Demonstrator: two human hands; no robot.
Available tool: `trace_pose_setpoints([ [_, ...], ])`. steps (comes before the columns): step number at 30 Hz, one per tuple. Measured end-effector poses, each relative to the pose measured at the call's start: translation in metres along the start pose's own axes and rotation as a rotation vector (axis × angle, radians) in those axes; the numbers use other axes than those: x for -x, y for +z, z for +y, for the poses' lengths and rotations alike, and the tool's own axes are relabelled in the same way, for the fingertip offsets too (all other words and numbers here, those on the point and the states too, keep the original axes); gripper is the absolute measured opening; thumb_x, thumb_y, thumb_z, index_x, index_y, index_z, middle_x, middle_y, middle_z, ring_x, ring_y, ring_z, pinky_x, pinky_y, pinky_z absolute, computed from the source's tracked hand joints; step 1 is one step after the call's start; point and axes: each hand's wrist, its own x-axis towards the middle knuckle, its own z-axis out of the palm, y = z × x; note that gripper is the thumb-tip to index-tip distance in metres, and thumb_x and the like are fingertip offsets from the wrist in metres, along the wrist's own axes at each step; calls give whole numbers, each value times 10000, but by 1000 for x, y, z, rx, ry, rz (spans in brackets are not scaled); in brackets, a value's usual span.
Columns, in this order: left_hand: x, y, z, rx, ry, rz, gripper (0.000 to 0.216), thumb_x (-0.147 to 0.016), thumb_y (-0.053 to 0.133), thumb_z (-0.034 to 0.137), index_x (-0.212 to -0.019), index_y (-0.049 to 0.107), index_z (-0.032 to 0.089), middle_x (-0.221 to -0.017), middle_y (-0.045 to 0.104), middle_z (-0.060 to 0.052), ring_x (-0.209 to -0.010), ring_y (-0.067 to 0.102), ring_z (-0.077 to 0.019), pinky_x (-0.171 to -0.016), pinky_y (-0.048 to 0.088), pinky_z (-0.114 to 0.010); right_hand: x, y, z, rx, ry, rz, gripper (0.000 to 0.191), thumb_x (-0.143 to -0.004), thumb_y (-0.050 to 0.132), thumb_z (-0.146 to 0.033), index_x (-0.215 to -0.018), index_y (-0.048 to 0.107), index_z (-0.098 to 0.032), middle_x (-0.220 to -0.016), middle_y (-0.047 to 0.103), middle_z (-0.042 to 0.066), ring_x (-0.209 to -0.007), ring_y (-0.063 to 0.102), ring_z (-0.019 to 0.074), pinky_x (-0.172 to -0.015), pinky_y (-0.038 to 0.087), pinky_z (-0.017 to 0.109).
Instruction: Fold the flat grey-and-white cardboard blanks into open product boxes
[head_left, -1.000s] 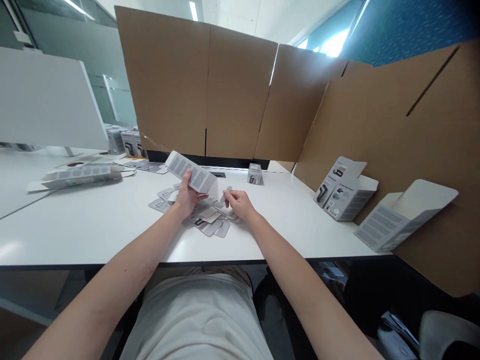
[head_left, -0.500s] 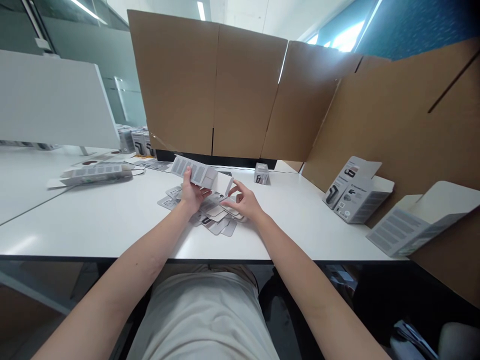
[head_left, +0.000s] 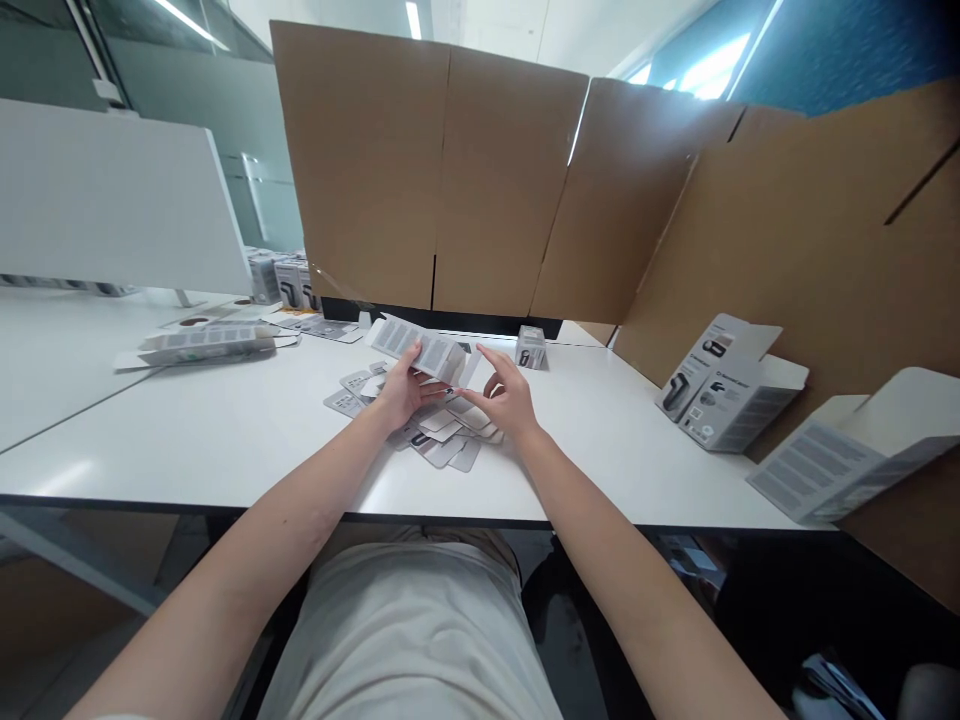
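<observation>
My left hand point(head_left: 403, 393) grips a flat, unfolded grey carton point(head_left: 421, 349) printed with text, holding it tilted above the white table point(head_left: 225, 440). My right hand point(head_left: 510, 398) has its fingers pinched on the carton's right end flap. Under both hands lies a loose pile of flat grey carton blanks point(head_left: 442, 440), fanned out on the table.
A small folded box point(head_left: 530, 347) stands just behind the hands. Two open cartons point(head_left: 724, 395) point(head_left: 847, 450) lean at the right against tall brown cardboard panels point(head_left: 480, 180). More flat cartons point(head_left: 210, 343) and boxes point(head_left: 285, 282) lie at the left, near a white divider point(head_left: 105, 200).
My right hand rose from the pile and took hold of the carton's end. My left hand brought the carton lower and toward the right. The view shifted slightly left.
</observation>
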Motion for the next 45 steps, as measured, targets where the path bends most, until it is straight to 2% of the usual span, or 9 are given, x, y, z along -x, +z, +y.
trace_pose_setpoints([
  [9, 1, 0, -5, -145, 37, -54, 751, -984, 784, 827, -1426, 799, 220, -1329, 885, -161, -1042, 884, -336, -920, 708, -422, 2, -1, -1, 92, -13, -40, 838, -989, 944, -660, -1731, 651, -400, -1555, 766, 103, -644, 627, 158, -737, 668, 424],
  [13, -1, -1, -9, -181, 25, -77, 758, -968, 789, 849, -1369, 831, 207, -1270, 900, -168, -1050, 891, -349, -892, 711, -414, 1, -1, -2, 137, 15, -47, 847, -977, 957, -652, -1727, 662, -391, -1524, 792, 101, -660, 648, 174, -728, 663, 415],
  [20, -5, -4, -14, -216, 12, -106, 811, -979, 751, 907, -1397, 844, 219, -1207, 918, -156, -1044, 898, -358, -895, 712, -423, 1, -1, -7, 100, 81, -37, 843, -917, 1002, -650, -1659, 715, -368, -1517, 812, 96, -634, 636, 175, -718, 657, 427],
  [23, -6, -5, -15, -229, 11, -110, 818, -973, 748, 918, -1388, 849, 220, -1193, 921, -158, -1047, 903, -365, -907, 709, -427, 1, -1, -7, 92, 107, -41, 842, -898, 1012, -647, -1636, 727, -362, -1451, 839, 87, -628, 641, 177, -698, 641, 416],
  [28, -4, -3, -14, -248, 6, -106, 819, -971, 756, 909, -1375, 848, 202, -1127, 920, -165, -1043, 904, -369, -901, 702, -415, 1, -2, -7, 101, 148, -48, 836, -877, 1015, -665, -1605, 740, -359, -1224, 884, 48, -607, 652, 181, -666, 608, 386],
  [33, -2, -1, -11, -254, 1, -105, 808, -982, 752, 904, -1360, 851, 197, -1091, 917, -161, -1042, 900, -363, -903, 696, -410, 1, -3, -7, 73, 158, -49, 827, -870, 1020, -605, -1605, 741, -348, -1305, 879, 62, -592, 666, 167, -657, 601, 377],
  [39, -1, 0, -13, -259, 18, -93, 774, -980, 782, 880, -1320, 863, 189, -1110, 915, -168, -967, 898, -348, -901, 698, -417, 2, -1, -5, 82, 154, -39, 849, -865, 1032, -605, -1621, 736, -358, -1158, 895, 43, -596, 692, 199, -656, 619, 389],
  [45, -1, -2, -15, -307, 38, -101, 774, -949, 817, 888, -1288, 873, 194, -1148, 914, -168, -904, 891, -318, -939, 700, -414, 2, 0, -4, 87, 146, -32, 861, -875, 1022, -643, -1636, 728, -370, -1149, 895, 39, -602, 687, 207, -634, 616, 390],
])
